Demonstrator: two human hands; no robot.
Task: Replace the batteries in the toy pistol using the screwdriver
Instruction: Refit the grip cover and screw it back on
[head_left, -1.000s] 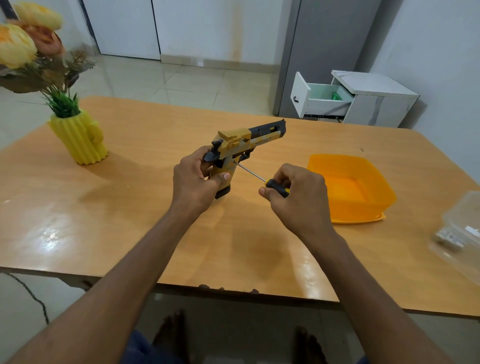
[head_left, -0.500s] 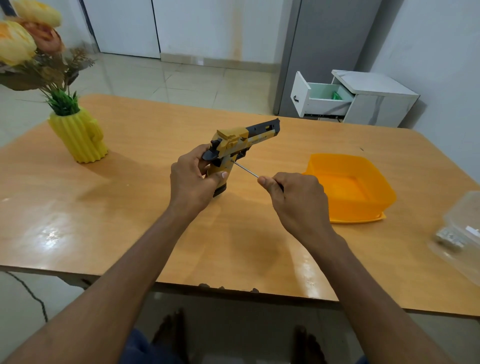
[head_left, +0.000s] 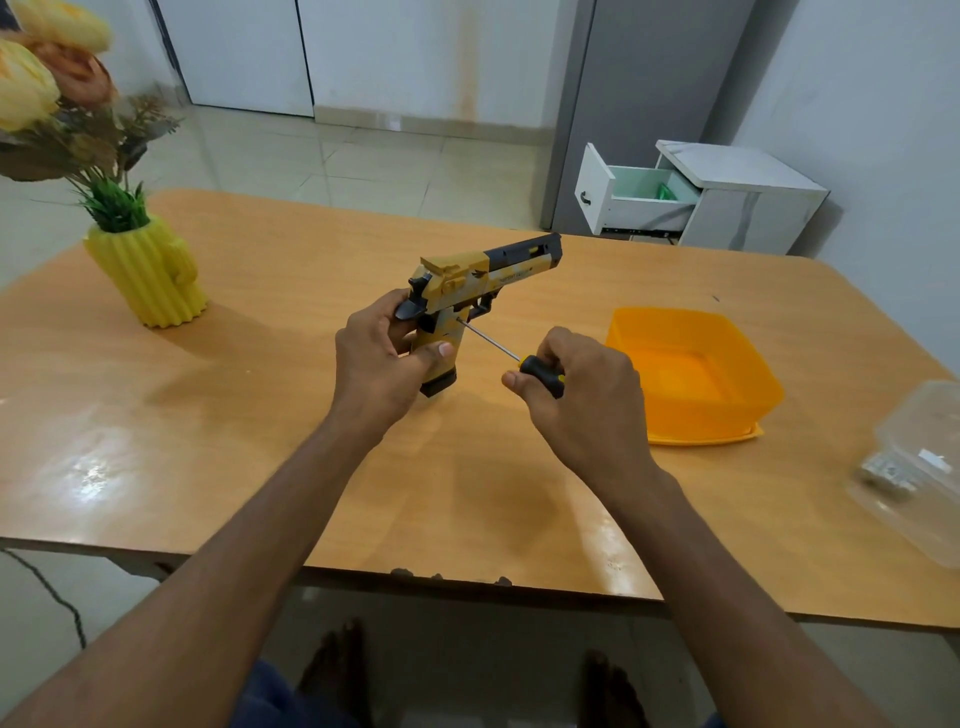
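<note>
The pistol (head_left: 470, 291) is gripped upright by the left hand (head_left: 376, 364) above the table (head_left: 260, 415). The screwdriver (head_left: 540, 375) is pinched by the right hand (head_left: 576, 400), its thin steel tip set against the pistol's grip. A cover screw appears to be mid-turn; steady axial pressure is called for next. Right of the pistol, a glossy orange plastic tray (head_left: 748, 364) is seen.

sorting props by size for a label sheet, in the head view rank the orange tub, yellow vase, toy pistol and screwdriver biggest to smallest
1. orange tub
2. yellow vase and toy pistol: look alike, unsure
3. screwdriver, partly hidden in the right hand
</note>
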